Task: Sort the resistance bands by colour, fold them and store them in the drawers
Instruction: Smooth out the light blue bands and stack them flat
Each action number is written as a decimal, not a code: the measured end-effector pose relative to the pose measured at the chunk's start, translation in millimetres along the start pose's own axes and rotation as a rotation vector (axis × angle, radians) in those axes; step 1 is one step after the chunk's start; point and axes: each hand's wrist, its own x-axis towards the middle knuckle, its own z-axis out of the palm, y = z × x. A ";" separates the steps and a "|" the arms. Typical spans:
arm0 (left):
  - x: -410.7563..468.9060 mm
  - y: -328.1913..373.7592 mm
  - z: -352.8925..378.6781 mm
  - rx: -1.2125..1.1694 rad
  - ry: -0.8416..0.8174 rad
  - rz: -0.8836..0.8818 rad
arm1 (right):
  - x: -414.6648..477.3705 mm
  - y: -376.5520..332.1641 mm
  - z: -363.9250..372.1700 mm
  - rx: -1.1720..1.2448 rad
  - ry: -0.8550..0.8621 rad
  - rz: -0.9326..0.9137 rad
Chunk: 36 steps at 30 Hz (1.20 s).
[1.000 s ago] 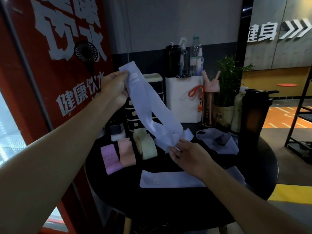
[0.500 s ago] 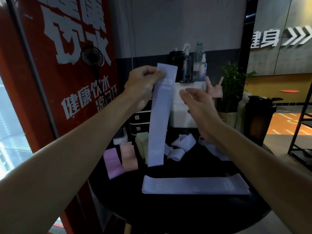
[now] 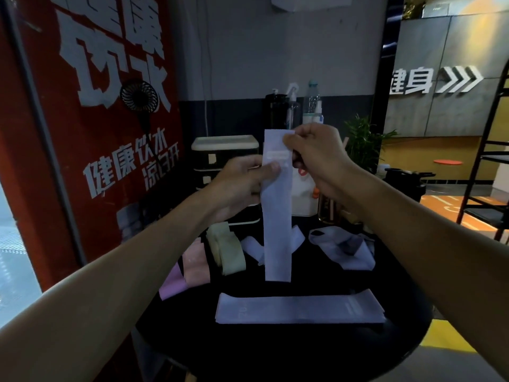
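**Head camera: lavender band hangs between two hands**

Nearest, a flat lavender band (image 3: 300,308) lies across the black table (image 3: 275,351). Above it, left hand (image 3: 242,183) and right hand (image 3: 316,158) pinch the top of a hanging lavender band (image 3: 277,230), thumbs against fingers. Beyond sit pink bands (image 3: 194,261), a pale green band (image 3: 230,250) and the drawer unit (image 3: 225,153).

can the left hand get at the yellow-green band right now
Likely not yet: the left hand pinches the hanging lavender band. The yellow-green band lies uncovered below it, nothing between.
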 end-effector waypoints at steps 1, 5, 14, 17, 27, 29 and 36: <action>-1.8 -11.0 -0.2 0.016 -0.065 -0.056 | 0.2 -0.1 -0.8 0.007 0.008 0.000; -10.7 -55.6 0.9 -0.003 -0.144 -0.170 | 6.9 8.5 -11.6 0.069 0.094 0.037; -54.3 -92.5 -26.9 0.027 -0.150 -0.326 | -4.8 63.6 -61.4 0.037 0.276 0.140; -65.4 -97.1 -41.6 0.015 -0.127 -0.365 | -25.8 85.0 -81.2 -0.027 0.257 0.153; -90.7 -126.8 -50.8 -0.014 0.191 -0.320 | -127.5 157.3 -95.4 -0.395 0.181 0.067; -95.7 -136.3 -49.0 0.088 0.261 -0.285 | -140.6 168.1 -93.5 -0.464 0.186 0.045; -110.7 -158.9 -38.3 0.439 0.469 -0.010 | -166.9 193.6 -90.1 -0.457 0.149 0.054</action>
